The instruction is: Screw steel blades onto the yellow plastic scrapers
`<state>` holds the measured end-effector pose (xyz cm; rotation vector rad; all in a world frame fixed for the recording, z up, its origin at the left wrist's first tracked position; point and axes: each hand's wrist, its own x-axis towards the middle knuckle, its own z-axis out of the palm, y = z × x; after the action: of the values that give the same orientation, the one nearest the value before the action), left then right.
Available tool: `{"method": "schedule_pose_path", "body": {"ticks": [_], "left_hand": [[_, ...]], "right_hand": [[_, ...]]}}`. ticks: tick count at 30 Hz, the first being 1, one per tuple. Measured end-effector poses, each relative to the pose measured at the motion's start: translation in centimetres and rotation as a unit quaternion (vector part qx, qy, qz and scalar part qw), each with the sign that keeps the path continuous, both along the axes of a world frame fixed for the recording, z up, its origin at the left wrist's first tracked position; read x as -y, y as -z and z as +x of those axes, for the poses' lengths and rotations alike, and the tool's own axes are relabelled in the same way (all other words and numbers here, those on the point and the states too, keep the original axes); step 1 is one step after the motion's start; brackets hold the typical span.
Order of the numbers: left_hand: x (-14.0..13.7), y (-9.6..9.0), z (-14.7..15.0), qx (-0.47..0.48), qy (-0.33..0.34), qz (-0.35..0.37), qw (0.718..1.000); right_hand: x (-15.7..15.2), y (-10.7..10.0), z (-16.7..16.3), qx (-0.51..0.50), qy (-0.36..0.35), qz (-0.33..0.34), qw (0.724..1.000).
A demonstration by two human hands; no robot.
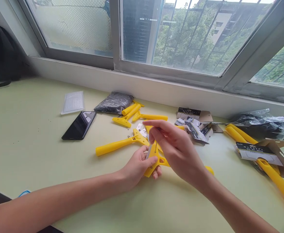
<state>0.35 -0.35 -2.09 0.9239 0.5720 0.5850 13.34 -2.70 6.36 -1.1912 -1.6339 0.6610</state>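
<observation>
L hand [135, 166] is being closed on the head of a yellow scraper [153, 153], thumb on top, fingers underneath. Just above it, R hand [180, 147] is being held w/ fingers curled; a thin shaft [156, 147], prob. a driver, is being pinched, its grip end hidden. Shaft's tip is being set at upper screw [155, 151]; lower screw [151, 167] is showing nr L thumb. Blade [149, 150] is being held along head's L edge.

Step in hand, as judged: upper screw is being turned; tightening or loosening, can't tell. Next move prob. calls for tip being seated square, head being braced by L hand.

Nr hands: 2nd scraper [115, 146] is lying just L; more loose scrapers [133, 112] beyond; phone [80, 125] farther L. Card packaging [196, 132] is lying beyond R hand, carded scrapers [273, 178] well R.
</observation>
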Motion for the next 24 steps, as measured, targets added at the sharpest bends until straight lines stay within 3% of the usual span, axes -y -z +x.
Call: {"method": "schedule_pose_path", "body": {"ticks": [5, 7, 17, 24], "left_hand": [[-0.1, 0.4, 0.1, 0.001, -0.004, 0.002, 1.0], [-0.1, 0.4, 0.1, 0.001, -0.005, -0.005, 1.0], [0.0, 0.7, -0.2, 0.029, 0.004, 0.008, 1.0], [0.0, 0.8, -0.1, 0.033, -0.004, 0.013, 0.999]], "right_hand": [[-0.6, 3.0, -1.7, -0.215, -0.013, 0.017, 0.976], [-0.8, 3.5, -1.8, -0.251, -0.003, 0.02, 0.968], [-2.2, 4.8, -0.7, -0.302, 0.011, 0.033, 0.953], [-2.1, 5.6, -0.5, -0.255, 0.023, 0.049, 0.965]]}}
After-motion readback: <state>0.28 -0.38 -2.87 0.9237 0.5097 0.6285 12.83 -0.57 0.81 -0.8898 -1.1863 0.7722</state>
